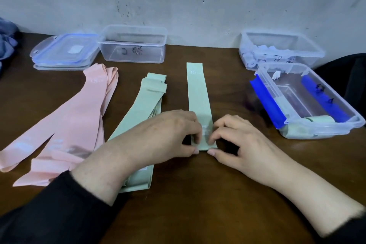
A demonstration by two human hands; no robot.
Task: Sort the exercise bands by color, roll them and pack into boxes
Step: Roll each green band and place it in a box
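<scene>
The near end of a single green band (pixel 198 97) is pinched by the left hand (pixel 168 136) and the right hand (pixel 239 144), fingers curled onto it from either side, thumbs at its near edge. The band is laid flat on the table (pixel 198 194), running toward 12 o'clock. A first fold or turn appears started under the fingertips; how tight cannot be told.

Judgement: the roll is best kept square to the band's edges, with even pressure from both hands, so it does not cone or drift sideways. The first turn should be made small and firm.

At 10 o'clock of the hands a stack of green bands (pixel 144 109) is lying; further toward 9 o'clock, pink bands (pixel 79 117). At 2 o'clock a clear box with blue clips (pixel 309 103) is seen, green rolls inside at its near end. Behind it a box of pale rolls (pixel 281 51); at 11 o'clock a clear box (pixel 132 45), contents hard to make out, and a lid (pixel 65 49).
</scene>
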